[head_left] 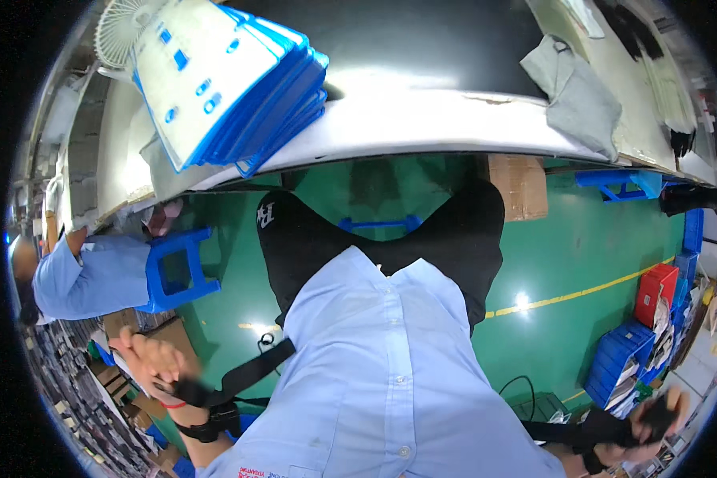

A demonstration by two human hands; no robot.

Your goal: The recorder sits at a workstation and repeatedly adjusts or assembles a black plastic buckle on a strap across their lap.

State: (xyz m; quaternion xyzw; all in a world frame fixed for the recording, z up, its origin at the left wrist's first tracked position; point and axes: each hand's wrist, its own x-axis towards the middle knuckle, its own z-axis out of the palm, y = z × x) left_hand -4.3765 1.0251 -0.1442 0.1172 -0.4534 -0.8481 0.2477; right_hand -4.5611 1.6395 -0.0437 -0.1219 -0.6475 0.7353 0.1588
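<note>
I look down my own light blue shirt and black trousers onto a green floor. My left hand is low on the left, fingers curled on the end of a black strap that runs across to my waist. A black band sits on that wrist. My right hand is at the lower right edge, blurred, closed around a black strap that leads back toward my body.
Above is a workbench carrying a stack of white, blue-edged panels, a white fan and a grey cloth. A cardboard box and blue stools stand below it. A co-worker's sleeve is on the left; blue crates and a red crate on the right.
</note>
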